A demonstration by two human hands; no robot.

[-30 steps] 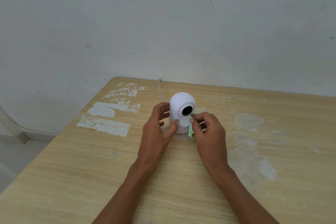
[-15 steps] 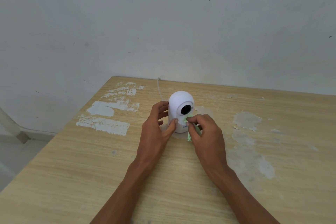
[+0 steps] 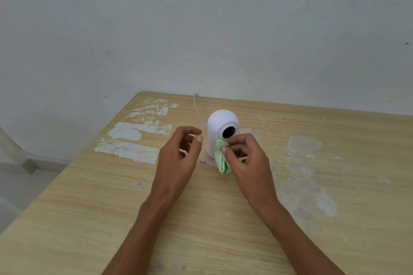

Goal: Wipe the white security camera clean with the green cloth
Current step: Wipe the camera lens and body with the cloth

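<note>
While my left hand [image 3: 178, 152] is hovering curled and empty, my right hand [image 3: 245, 158] is pinching the crumpled green cloth [image 3: 220, 158] against the upright rounded white plastic security camera [image 3: 218, 127].

The security camera [image 3: 220, 131] stood upright on your desk [image 3: 89, 207], near its far edge by the wall [image 3: 201, 18]. Your left hand [image 3: 178, 154] was just left of it, your right hand [image 3: 245, 158] at its right front, pressing the cloth [image 3: 220, 158] against its front.

Scuffed wooden table [image 3: 201, 219], white wall [image 3: 201, 29]
</note>
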